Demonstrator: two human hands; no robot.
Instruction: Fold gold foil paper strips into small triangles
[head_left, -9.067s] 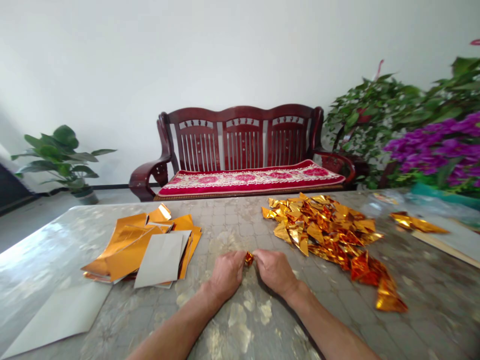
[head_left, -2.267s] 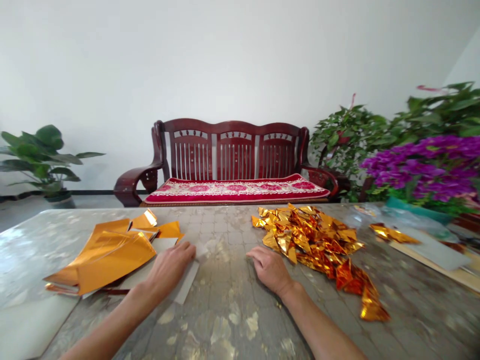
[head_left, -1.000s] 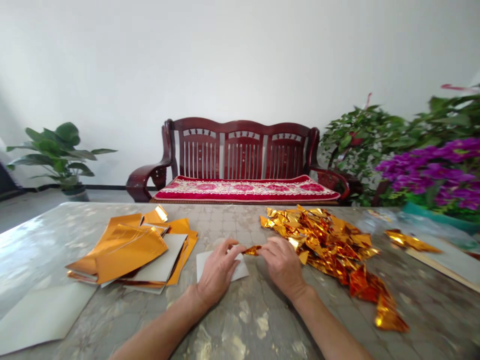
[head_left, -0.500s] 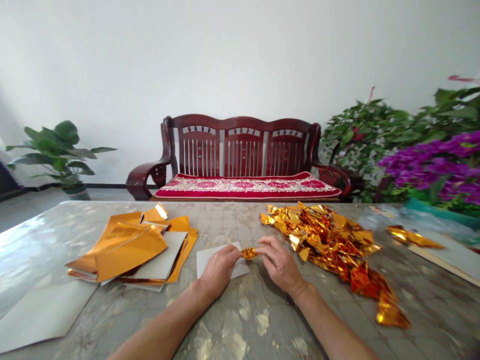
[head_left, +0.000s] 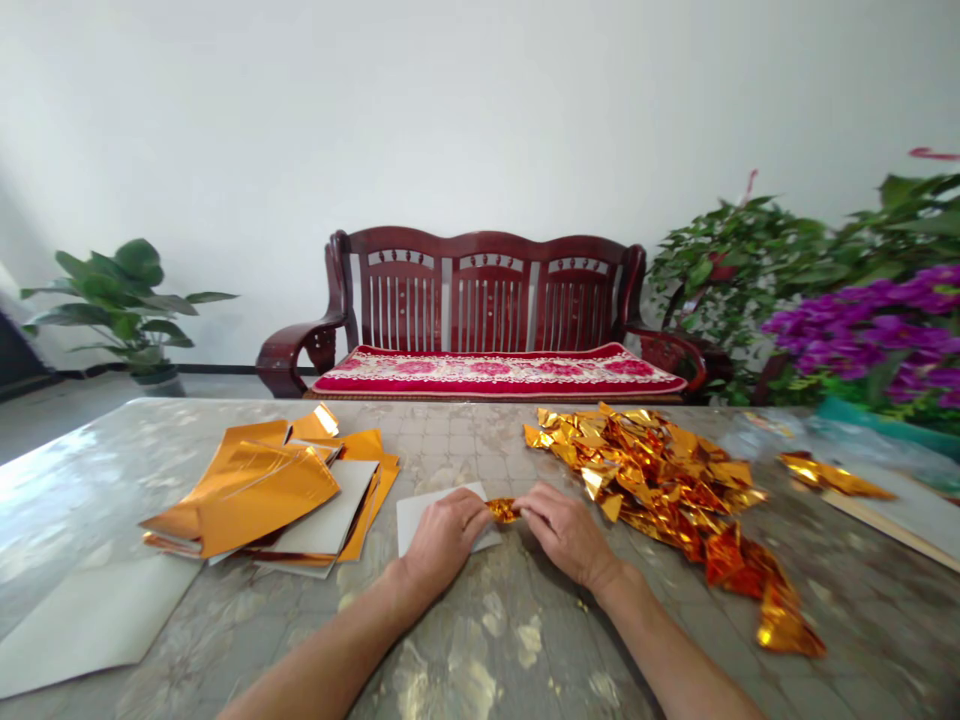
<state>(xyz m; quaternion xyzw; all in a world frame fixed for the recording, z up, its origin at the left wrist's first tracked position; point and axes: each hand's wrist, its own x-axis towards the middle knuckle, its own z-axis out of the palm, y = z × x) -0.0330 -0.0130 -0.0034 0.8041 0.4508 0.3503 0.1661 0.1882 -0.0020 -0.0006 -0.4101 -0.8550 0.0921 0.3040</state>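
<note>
Between my left hand [head_left: 442, 545] and my right hand [head_left: 566, 540], both at the middle of the table, a small folded piece of gold foil [head_left: 502, 511] is pinched by the fingertips. A white paper sheet [head_left: 420, 525] lies under my left hand, partly hidden by it. To the right of my right hand spreads a heap of crumpled gold foil triangles [head_left: 645, 470]. My right hand's fingers come close to its lower edge. On the left sits a loose stack of gold foil sheets [head_left: 247, 500] with grey backing sheets [head_left: 330, 500].
The marbled grey tabletop [head_left: 465, 440] carries everything. A large pale sheet [head_left: 97, 620] lies at its front left. A gold foil strip [head_left: 832, 476] rests on a board at the right, near clear plastic. Beyond the table stand a red wooden bench and potted plants.
Over the last second the hands stay together on the foil piece, with small finger shifts. Earlier the hands were apart, and the white sheet lay by the stack before coming to the middle.
</note>
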